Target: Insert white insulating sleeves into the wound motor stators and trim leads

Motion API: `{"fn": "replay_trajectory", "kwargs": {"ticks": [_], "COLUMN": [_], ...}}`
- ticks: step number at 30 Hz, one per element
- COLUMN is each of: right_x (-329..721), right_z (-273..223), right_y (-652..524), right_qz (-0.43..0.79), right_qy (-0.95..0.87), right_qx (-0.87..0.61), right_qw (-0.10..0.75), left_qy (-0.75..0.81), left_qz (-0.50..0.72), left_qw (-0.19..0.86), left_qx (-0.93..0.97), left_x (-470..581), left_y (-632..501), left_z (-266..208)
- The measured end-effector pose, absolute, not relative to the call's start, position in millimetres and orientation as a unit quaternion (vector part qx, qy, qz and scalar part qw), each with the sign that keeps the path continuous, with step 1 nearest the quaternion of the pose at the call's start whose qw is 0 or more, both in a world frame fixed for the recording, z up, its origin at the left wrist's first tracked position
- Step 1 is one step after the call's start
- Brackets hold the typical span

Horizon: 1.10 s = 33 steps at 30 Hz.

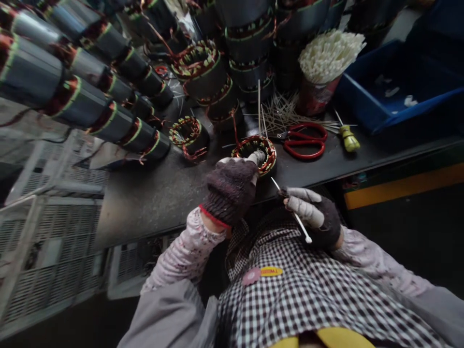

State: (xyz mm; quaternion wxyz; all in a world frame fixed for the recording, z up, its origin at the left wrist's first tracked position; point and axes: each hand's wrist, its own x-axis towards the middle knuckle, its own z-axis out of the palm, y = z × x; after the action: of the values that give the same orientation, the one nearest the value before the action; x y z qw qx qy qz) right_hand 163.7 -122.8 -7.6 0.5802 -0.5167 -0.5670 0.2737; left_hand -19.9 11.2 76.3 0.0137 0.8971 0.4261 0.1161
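A motor stator [268, 163] with copper windings lies at the front of the dark bench. My left hand [232, 186], in a dark knitted glove with wrapped fingertips, grips its near side with a finger inside the bore. Two thin pale ties stand up from the stator's windings. In front of the bench edge, my right hand [313, 215] pinches a white cable tie [301, 227] between taped fingers. One end of the tie points up toward the stator; its small head hangs below my fingers.
Red-handled scissors [306, 141] and a yellow-handled pick [349, 137] lie right of the stator. Behind are loose ties [284, 116], a tub of white ties [315, 96] and a blue bin [398, 113]. Stacked stators [213, 87] line the back; another stator [188, 135] stands left.
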Motion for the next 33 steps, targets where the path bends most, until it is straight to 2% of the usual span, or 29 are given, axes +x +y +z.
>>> {"fn": "replay_trajectory", "kwargs": {"ticks": [2,5,9,12,16,21,24,27,33], "right_x": [163.8,163.2,161.3,158.7,156.2,156.1,155.0,153.9,151.0], "right_z": [-11.9,-16.9,-17.1,-13.3,-12.4,-18.2,-21.2,-25.9,-34.0], "right_y": [-119.8,-109.1,-101.6,-105.1,-109.6,-102.7,-91.0,-78.3,-64.2], "right_qz": [0.28,0.266,0.185,0.16,0.205,0.202,0.25,0.305,0.336], "right_qy": [-0.603,-0.655,-0.698,-0.696,-0.664,-0.667,-0.639,-0.6,-0.511], "right_qx": [-0.491,-0.459,-0.465,-0.473,-0.483,-0.471,-0.478,-0.484,-0.512], "right_qw": [0.563,0.538,0.512,0.516,0.532,0.541,0.549,0.56,0.603], "left_qy": [0.432,0.429,0.438,0.443,0.456,0.449,0.441,0.436,0.449], "left_qz": [0.127,0.2,0.273,0.281,0.266,0.274,0.274,0.285,0.33], "left_qw": [0.023,0.098,0.169,0.154,0.145,0.154,0.148,0.109,0.012], "left_qx": [0.893,0.875,0.84,0.837,0.837,0.837,0.842,0.847,0.83], "left_x": [-17.2,-18.2,-23.4,-24.2,-22.3,-21.6,-21.4,-20.4,-17.1], "left_y": [16.8,22.9,25.2,22.8,19.7,19.3,17.9,13.5,1.5], "left_z": [72.4,59.8,44.6,44.1,50.5,50.6,48.6,44.6,24.1]}}
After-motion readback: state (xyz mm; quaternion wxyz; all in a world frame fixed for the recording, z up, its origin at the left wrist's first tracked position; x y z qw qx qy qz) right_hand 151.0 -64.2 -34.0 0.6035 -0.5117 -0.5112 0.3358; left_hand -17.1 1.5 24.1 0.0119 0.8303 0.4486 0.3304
